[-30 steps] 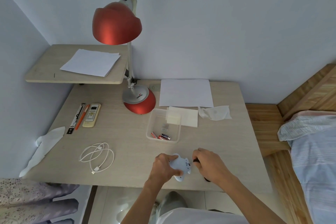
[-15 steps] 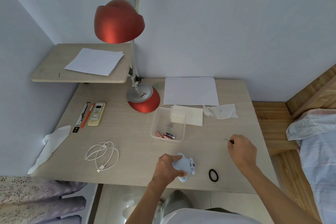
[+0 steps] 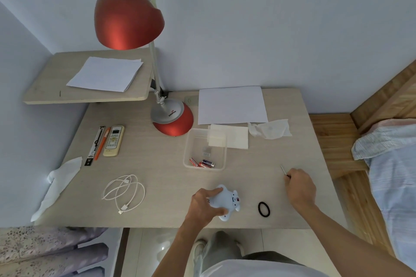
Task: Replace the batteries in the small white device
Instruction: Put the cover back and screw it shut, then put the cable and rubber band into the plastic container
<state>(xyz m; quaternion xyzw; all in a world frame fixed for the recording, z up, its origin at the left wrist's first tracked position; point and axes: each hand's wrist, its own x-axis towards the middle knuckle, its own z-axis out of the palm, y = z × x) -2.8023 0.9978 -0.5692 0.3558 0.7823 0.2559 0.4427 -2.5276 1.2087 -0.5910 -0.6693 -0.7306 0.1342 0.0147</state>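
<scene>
The small white bear-shaped device point(image 3: 227, 202) lies on the desk near its front edge, and my left hand point(image 3: 203, 206) grips its left side. My right hand point(image 3: 300, 188) rests on the desk to the right, closed around a thin screwdriver point(image 3: 283, 170) whose metal tip sticks out toward the back. Several red and dark batteries point(image 3: 202, 163) lie in the front of a clear plastic tray point(image 3: 186, 153) behind the device.
A black hair tie point(image 3: 263, 209) lies between my hands. A red desk lamp point(image 3: 173, 119), paper sheets point(image 3: 231, 104), tissues point(image 3: 270, 129), a white cable point(image 3: 125, 191), a remote point(image 3: 114, 140) and pens point(image 3: 99, 145) sit on the desk point(image 3: 157, 175). A bed point(image 3: 394, 164) stands right.
My right hand left the device and moved right and back across the desk with the screwdriver. The hair tie it covered now shows. My left hand keeps its hold.
</scene>
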